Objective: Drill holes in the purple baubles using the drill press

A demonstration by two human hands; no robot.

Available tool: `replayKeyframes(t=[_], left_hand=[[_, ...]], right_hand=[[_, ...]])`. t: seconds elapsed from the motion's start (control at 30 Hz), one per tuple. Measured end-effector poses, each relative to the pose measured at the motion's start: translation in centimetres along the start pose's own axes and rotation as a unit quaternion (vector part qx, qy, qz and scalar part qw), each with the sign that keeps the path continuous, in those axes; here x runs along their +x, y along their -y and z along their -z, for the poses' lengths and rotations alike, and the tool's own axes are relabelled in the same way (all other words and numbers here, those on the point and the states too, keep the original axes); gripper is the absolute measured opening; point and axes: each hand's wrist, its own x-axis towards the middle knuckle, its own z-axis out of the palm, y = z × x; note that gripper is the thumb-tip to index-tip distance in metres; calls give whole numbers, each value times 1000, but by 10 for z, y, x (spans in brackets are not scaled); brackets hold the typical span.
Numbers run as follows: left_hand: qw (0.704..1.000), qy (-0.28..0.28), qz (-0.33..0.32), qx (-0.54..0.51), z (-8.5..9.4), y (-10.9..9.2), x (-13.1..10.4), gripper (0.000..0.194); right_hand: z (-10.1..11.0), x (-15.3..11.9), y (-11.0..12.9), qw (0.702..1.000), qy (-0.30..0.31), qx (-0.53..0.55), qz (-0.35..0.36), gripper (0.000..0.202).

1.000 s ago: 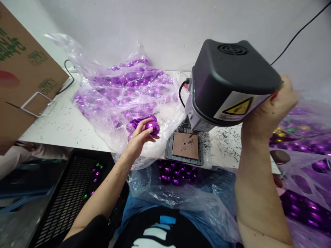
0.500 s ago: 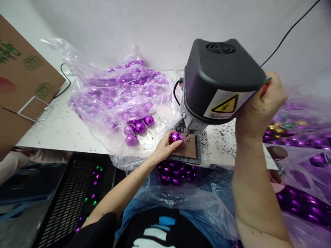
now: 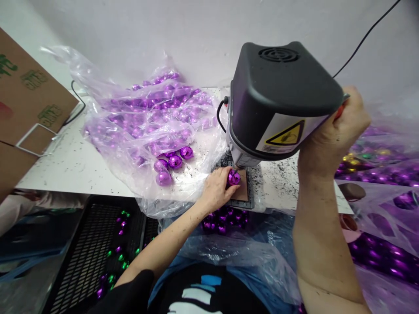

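A shiny purple ball (image 3: 233, 177) is pinched in the fingers of my left hand (image 3: 216, 188), just under the bit of a black drill press (image 3: 284, 96). Whether the bit has entered the ball I cannot tell. Below it lies a brown board (image 3: 241, 192) on the machine's dark base plate (image 3: 250, 201). My right hand (image 3: 337, 128) is raised at the machine's right side, fingers wrapped round its feed handle (image 3: 346, 97), mostly hidden by the hand and the housing.
A clear plastic bag (image 3: 131, 126) full of purple balls spreads over the white table (image 3: 111, 176), several loose balls (image 3: 175, 162) at its mouth. Dark shavings lie about. A cardboard box (image 3: 32, 100) stands left; a black crate (image 3: 78, 248) sits below. More bagged balls (image 3: 382, 253) fill the right.
My left hand has moved right with the purple ball, bringing it under the drill bit. My right hand stays on the handle.
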Motion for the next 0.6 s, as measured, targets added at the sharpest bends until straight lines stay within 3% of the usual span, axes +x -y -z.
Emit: replayKeyframes(t=[0.13,0.4,0.6], left_hand=[[999,-31,1,-5,-11,-2,-2,44],[997,-70,-12,-14,-21,1,-4,45],[997,-71,-8,-16,-21,0,-3,44]], right_hand=[[-2,-1,1,999,-22,26,-30,67],[2,-5,5,999,-41,-3,-16,64],[18,-46,11,994,-93,-19,47,44]])
